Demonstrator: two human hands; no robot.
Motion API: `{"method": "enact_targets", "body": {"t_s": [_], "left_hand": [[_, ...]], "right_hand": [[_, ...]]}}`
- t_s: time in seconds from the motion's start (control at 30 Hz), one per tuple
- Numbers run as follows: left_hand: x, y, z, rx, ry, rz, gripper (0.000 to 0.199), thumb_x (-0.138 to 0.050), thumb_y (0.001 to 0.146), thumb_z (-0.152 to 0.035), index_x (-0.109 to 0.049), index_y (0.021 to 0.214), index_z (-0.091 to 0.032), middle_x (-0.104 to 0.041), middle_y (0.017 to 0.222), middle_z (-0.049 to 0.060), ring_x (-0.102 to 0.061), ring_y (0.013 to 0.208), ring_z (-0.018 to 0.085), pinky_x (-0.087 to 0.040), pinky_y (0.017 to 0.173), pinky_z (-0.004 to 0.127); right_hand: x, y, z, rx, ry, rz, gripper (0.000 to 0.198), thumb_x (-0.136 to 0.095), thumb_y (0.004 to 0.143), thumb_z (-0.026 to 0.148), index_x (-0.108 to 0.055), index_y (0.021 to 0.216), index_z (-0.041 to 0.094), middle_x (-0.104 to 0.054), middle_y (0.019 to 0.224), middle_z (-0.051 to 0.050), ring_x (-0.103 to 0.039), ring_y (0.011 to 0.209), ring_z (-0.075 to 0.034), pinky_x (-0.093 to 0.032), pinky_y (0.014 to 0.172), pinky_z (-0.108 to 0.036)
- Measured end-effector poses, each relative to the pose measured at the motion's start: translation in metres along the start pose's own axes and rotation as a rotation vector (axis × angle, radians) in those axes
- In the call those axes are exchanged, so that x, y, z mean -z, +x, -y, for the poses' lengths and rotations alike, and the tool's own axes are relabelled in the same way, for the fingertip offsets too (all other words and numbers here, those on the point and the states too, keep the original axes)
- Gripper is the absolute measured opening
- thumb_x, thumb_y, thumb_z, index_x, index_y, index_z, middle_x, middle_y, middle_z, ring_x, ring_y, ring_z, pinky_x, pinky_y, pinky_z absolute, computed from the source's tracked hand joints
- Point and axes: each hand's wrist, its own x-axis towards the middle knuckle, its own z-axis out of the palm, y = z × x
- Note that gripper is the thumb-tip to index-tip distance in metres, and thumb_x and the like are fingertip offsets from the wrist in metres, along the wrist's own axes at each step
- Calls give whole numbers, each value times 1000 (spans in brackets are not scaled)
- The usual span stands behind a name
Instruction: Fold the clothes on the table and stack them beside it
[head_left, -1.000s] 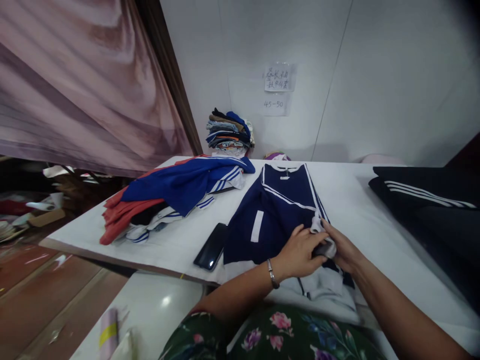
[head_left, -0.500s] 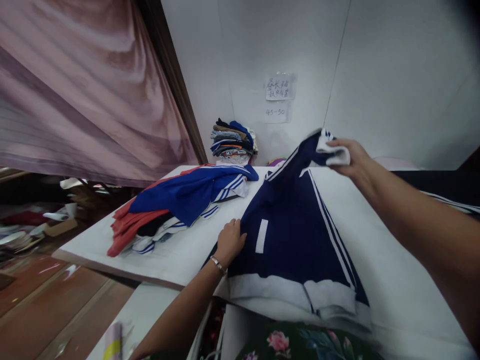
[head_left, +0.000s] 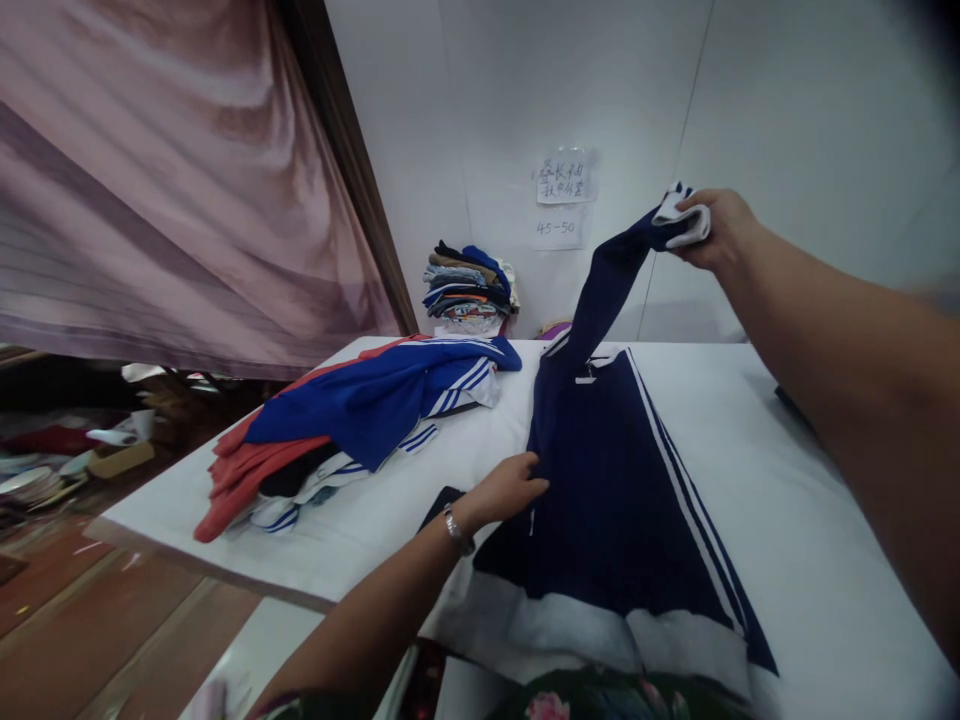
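Note:
A navy jacket (head_left: 622, 500) with white side stripes and a pale hem lies spread on the white table in front of me. My right hand (head_left: 720, 225) is closed on the white cuff of one sleeve and holds it up in the air, so the sleeve slants from the shoulder to the cuff. With fingers closed on the jacket's left edge, my left hand (head_left: 510, 485) wears a metal bracelet at the wrist. A small white tag shows at the collar.
Blue, red and striped garments (head_left: 360, 400) lie heaped on the left of the table (head_left: 375, 540). A folded clothes stack (head_left: 469, 290) stands by the wall at the back. Paper signs (head_left: 562, 200) hang above it. A pink curtain (head_left: 187, 180) hangs at the left.
My right hand has lifted the cuff higher, drawing the sleeve out longer. My left hand has moved right along with the jacket's edge, and the white strip on its front is now mostly hidden.

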Motion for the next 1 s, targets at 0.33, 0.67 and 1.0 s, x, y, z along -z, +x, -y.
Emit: {"method": "enact_targets", "body": {"t_s": [0.33, 0.67, 1.0], "left_hand": [[-104, 62, -51, 187, -722, 502, 31, -52, 89, -39, -52, 108, -15, -61, 70, -1, -61, 53, 10, -49, 53, 22], [-66, 21, -29, -234, 39, -178, 21, -52, 88, -33, -64, 99, -19, -66, 98, 6, -60, 95, 19, -45, 87, 33], [-93, -23, -50, -107, 274, 142, 25, -59, 81, -44, -61, 86, -19, -65, 79, 6, -62, 75, 23, -43, 68, 30]], "right_hand": [[62, -7, 23, -18, -85, -159, 21, -42, 85, 1, -57, 70, 8, -61, 79, -3, -61, 84, -10, -45, 67, -26], [91, -37, 33, 20, -183, -124, 19, -47, 85, 1, -54, 69, 9, -62, 87, -6, -60, 84, -10, -45, 67, -24], [75, -57, 32, 54, -279, 50, 22, -42, 86, -1, -57, 74, 10, -58, 66, 1, -57, 69, -7, -45, 64, -24]]}}
